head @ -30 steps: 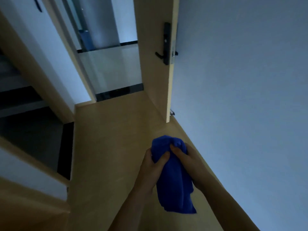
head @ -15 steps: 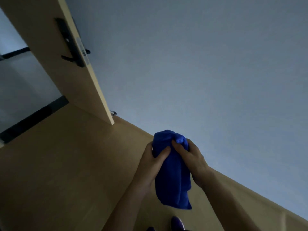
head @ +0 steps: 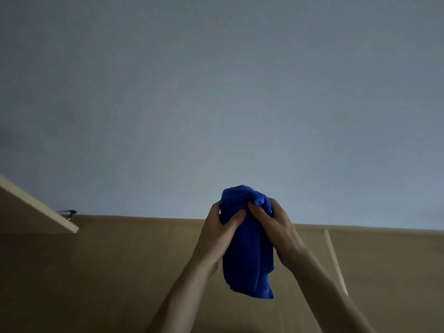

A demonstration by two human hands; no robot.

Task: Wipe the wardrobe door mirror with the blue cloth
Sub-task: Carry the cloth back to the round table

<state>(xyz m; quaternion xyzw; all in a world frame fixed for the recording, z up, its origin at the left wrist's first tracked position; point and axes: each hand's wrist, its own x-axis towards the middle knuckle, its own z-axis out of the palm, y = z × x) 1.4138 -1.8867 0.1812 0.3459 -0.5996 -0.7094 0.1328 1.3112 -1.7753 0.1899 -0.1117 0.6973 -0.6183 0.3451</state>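
A bunched blue cloth (head: 247, 255) hangs in front of me, held up by both hands. My left hand (head: 217, 234) grips its left side near the top, and my right hand (head: 276, 234) grips its right side, thumbs pressed into the fabric. The cloth's lower end dangles free below my wrists. No mirror or wardrobe door shows in this view.
A plain pale wall (head: 216, 92) fills the upper part of the view. Below it lies a light wooden floor (head: 96, 272). The corner of an open wooden door (head: 36, 217) juts in at the left, with a small metal stop (head: 70, 212) beside it.
The view has swung right: the door with its black handle slid almost out at the left and the wall now fills the frame. Both hands keep hold of the cloth.
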